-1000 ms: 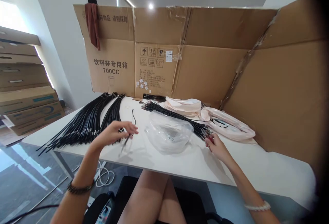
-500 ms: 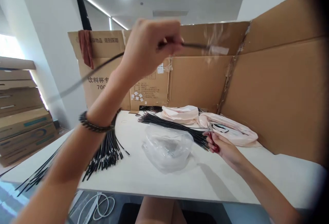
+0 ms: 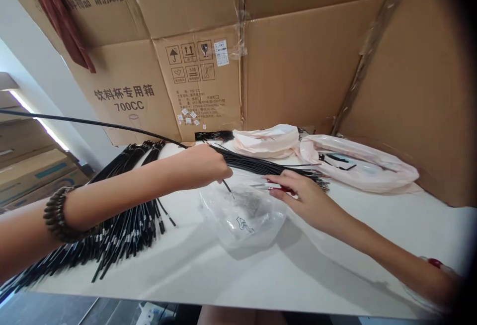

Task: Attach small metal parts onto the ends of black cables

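My left hand (image 3: 210, 162) is closed around a black cable (image 3: 112, 125). The cable's long part runs off to the left, and its short end points down over a clear plastic bag (image 3: 238, 220) on the table. My right hand (image 3: 301, 196) grips a small red-handled tool (image 3: 285, 187) with a pale metal tip, pointing left toward the cable end. Some distance separates the tip from the cable. Fingers hide part of the tool, so its exact kind cannot be made out. Small grey contents show dimly inside the bag.
A bundle of black cables (image 3: 257, 163) lies behind the bag. More black cables (image 3: 126, 235) are piled at the left, over the front edge. Two pale pink bags (image 3: 266, 141) with rolled rims sit at the back. Cardboard walls (image 3: 298, 66) enclose the white table (image 3: 328, 270).
My left hand has come down from high up, bringing the cable end over the clear bag. My right hand has moved left with the tool. The view has tilted downward.
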`<state>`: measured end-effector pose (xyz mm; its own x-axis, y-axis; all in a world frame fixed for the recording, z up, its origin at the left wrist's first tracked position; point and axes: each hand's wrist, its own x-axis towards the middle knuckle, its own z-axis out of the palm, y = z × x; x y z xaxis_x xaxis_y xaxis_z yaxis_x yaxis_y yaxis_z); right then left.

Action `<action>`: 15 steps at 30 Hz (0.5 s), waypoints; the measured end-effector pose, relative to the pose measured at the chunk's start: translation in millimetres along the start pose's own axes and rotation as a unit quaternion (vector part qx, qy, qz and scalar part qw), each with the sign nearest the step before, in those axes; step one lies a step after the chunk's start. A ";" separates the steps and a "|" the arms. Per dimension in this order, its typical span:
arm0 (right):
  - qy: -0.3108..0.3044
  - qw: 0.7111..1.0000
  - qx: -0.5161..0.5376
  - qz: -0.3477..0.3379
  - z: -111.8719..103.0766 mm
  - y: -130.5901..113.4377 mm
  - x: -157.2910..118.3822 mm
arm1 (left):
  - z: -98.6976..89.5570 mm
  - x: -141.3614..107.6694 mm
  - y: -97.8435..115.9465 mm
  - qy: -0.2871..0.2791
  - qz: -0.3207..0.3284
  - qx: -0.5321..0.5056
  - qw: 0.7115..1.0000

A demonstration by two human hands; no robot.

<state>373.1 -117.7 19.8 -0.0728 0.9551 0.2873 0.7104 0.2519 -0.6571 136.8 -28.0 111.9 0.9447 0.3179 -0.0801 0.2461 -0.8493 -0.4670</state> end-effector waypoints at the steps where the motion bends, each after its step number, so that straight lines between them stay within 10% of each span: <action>1: -0.010 0.998 -0.051 -0.038 4.8 -3.8 3.0 | 1.2 2.8 -0.3 -0.013 0.001 0.004 1.000; 6: 0.003 0.926 -0.321 -0.199 26.3 -9.0 18.0 | 9.8 16.8 -1.5 -0.061 0.000 0.056 0.997; 15: 0.044 0.849 -0.426 -0.309 39.1 -2.2 28.4 | 22.1 31.5 -11.0 -0.085 0.026 0.065 0.994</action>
<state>342.0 -85.1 2.2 -0.5896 0.6567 0.4702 0.8073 0.4605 0.3691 159.0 0.7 95.0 0.9021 0.3519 -0.2496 0.1580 -0.8078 -0.5679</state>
